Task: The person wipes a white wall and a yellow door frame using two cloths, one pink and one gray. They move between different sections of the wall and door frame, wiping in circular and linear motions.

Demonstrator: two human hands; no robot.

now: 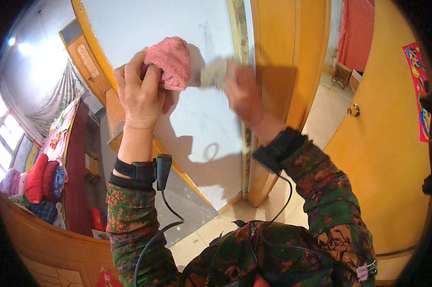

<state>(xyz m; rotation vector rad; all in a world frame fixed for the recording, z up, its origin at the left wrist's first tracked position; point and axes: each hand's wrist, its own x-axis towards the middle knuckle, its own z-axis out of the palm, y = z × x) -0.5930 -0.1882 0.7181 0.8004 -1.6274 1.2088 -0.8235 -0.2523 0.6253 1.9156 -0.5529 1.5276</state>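
My left hand (140, 86) grips a bunched pink terry cloth (171, 62) in front of a white wall (201, 118). Blurred by motion, my right hand (243, 88) holds a greyish cloth (216, 73) near the wall's right edge; whether it touches the surface I cannot tell. Faint dark smudges mark the wall above that cloth. A black strap (139, 170) with a small device and cable circles my left wrist, and a black cuff (278, 149) with a cable is around my right wrist.
A wooden door frame (277, 32) rises beside my right hand, and an orange door (377, 161) with a round knob (353, 110) stands further right. At the left are a bed with a patterned cover (58, 134), piled clothes (40, 183) and a window (2, 140). Pale floor tiles (192, 247) lie below.
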